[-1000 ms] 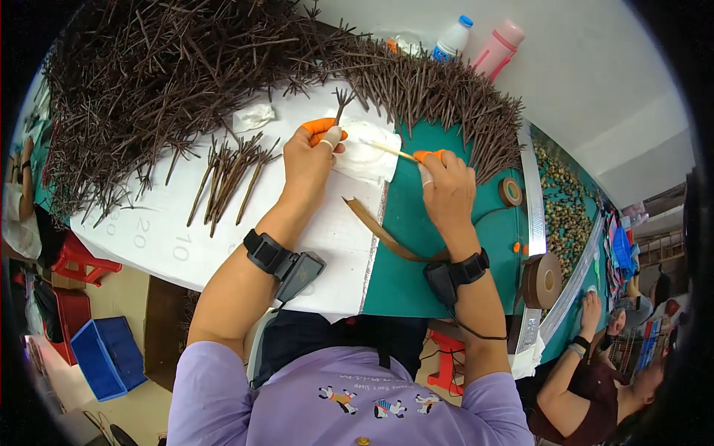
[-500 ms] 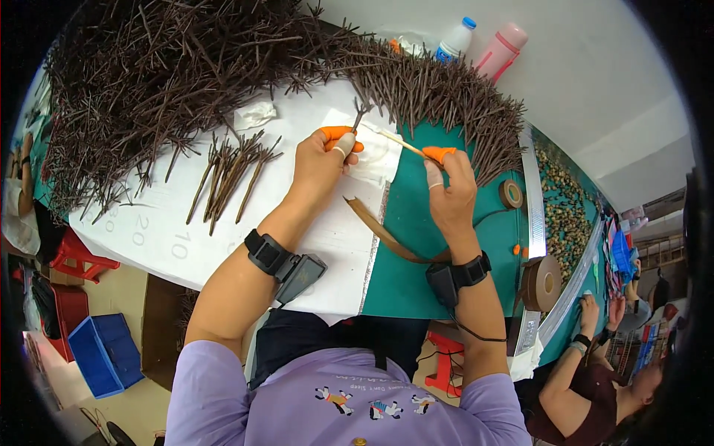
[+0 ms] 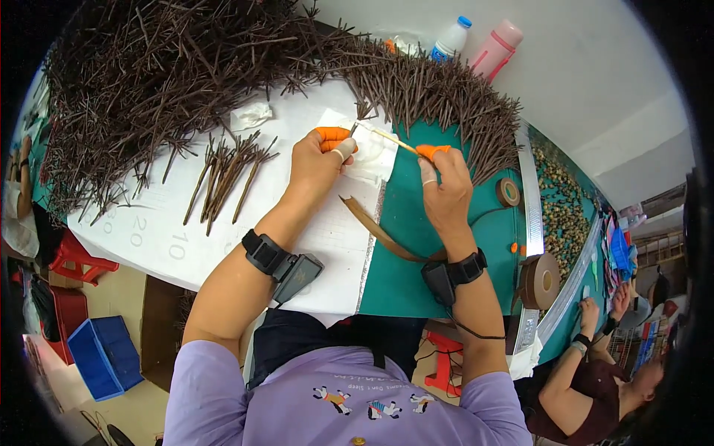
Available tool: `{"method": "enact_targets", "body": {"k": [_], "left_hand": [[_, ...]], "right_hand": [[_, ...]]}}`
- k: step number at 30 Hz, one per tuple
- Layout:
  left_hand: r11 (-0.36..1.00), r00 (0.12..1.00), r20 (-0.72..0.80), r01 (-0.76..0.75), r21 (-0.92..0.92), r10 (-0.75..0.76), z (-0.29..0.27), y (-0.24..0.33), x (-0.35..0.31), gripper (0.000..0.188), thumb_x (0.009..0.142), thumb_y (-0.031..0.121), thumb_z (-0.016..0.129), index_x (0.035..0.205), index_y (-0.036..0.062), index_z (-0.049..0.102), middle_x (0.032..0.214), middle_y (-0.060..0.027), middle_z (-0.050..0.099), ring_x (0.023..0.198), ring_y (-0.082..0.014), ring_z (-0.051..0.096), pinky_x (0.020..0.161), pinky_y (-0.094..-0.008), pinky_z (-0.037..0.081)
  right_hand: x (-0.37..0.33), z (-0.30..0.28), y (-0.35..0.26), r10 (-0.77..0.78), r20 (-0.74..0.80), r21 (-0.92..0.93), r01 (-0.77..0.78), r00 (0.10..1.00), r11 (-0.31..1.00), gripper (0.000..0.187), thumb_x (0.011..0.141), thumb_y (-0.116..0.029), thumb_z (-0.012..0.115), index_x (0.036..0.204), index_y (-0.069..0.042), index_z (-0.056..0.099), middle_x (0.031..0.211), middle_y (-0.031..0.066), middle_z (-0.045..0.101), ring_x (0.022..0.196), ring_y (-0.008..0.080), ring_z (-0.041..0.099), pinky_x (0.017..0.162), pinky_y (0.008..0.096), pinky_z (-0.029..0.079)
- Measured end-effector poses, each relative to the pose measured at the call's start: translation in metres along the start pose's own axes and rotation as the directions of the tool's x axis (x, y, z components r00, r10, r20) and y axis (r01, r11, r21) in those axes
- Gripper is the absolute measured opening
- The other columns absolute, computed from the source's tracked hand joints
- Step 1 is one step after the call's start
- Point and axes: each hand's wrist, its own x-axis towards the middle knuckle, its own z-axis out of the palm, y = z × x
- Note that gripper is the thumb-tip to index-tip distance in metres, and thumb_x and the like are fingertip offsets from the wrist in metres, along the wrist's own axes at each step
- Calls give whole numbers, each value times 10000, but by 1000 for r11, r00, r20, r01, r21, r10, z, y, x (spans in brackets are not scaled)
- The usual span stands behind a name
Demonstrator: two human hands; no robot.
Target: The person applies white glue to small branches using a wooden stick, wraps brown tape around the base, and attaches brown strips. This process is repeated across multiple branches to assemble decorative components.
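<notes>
My left hand (image 3: 318, 163), orange and pale covers on its fingers, pinches a dark brown forked twig (image 3: 362, 111) over a white tissue (image 3: 372, 157). My right hand (image 3: 448, 186), also with orange and pale finger covers, grips a thin pale stick (image 3: 396, 140). The stick slants left, and its far tip meets or nearly meets the twig just above my left fingertips. Below my hands, a curved brown strip (image 3: 379, 234) runs across the paper toward my right wrist. Left of my left hand lies a small bunch of brown twigs (image 3: 223, 177).
A large heap of dark twigs (image 3: 171, 67) fills the back left, with a dense row (image 3: 439, 93) at the back right. Brown tape rolls (image 3: 547, 281) stand at right. A pink bottle (image 3: 497, 50) and a white bottle (image 3: 451, 41) stand behind. Another person (image 3: 595, 379) works at far right.
The forked twig now sits lower between my left fingers, with its fork closer to the stick's tip. My right hand has shifted slightly left with the stick.
</notes>
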Motion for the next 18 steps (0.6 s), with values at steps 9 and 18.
{"method": "enact_targets", "body": {"k": [9, 18], "left_hand": [[999, 999, 11, 32, 24, -32, 0, 3, -1, 226, 799, 76, 575, 999, -11, 518, 810, -51, 594, 628, -71, 496, 550, -177, 391], [1000, 999, -38, 26, -15, -26, -1, 3, 0, 190, 808, 67, 558, 980, -4, 520, 811, -52, 593, 628, -67, 493, 540, -171, 391]], "right_hand": [[-1, -1, -2, -11, 19, 10, 11, 1000, 1000, 118, 738, -18, 567, 850, -6, 600, 752, 113, 475, 667, 250, 504, 576, 324, 404], [-5, -2, 10, 62, -3, 45, -62, 998, 997, 121, 721, -2, 580, 841, -12, 598, 762, 104, 491, 652, 244, 503, 582, 310, 416]]}}
